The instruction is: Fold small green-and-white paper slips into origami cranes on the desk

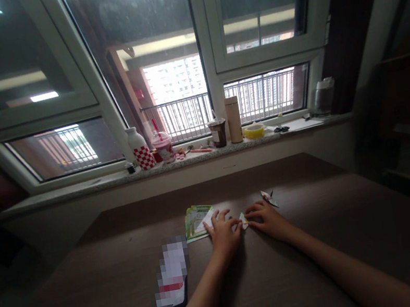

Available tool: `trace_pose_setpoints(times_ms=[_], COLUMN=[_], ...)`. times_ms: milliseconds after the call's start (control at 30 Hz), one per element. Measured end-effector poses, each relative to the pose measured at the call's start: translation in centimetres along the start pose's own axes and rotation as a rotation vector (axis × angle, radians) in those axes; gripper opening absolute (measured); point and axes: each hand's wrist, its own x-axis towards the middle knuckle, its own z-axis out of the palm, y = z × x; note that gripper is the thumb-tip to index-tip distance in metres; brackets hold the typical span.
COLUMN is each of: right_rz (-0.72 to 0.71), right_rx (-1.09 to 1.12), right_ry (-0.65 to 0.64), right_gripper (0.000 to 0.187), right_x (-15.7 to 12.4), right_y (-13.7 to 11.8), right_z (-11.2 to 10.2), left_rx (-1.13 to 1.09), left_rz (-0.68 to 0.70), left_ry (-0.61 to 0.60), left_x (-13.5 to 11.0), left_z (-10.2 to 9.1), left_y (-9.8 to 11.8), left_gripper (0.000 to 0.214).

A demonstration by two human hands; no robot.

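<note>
A small piece of folded paper, white with a touch of yellow, is between my two hands above the brown table. Its left side is held by the thumb and forefinger of my left hand, whose other fingers spread over the edge of some green and white printed sheets. My right hand has its curled fingertips on the paper's right side. Just beyond the right hand lies another folded paper piece, pointed and pale with dark marks. My fingers partly cover the small paper, so its full shape is hidden.
A phone with a blurred screen lies left of my left forearm. Along the windowsill stand a checkered bottle, a pink drink cup, a brown drink cup, a tan flask, yellow tape and scissors.
</note>
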Motion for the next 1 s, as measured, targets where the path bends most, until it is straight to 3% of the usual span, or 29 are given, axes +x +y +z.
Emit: trace_pose_setpoints(times_ms=[433, 1000], right_rz=[-0.15, -0.211], right_rx=[0.062, 0.018], right_ry=[0.025, 0.039], right_gripper=[0.018, 0.018], right_x=[0.01, -0.12], right_y=[0.55, -0.13], right_z=[0.36, -0.01], left_rx=[0.011, 0.009], left_rz=[-0.007, -0.032], left_ry=[-0.033, -0.002], left_x=[0.03, 0.18], left_z=[-0.18, -0.17], left_y=[0.14, 0.22], left_gripper=[0.016, 0.011])
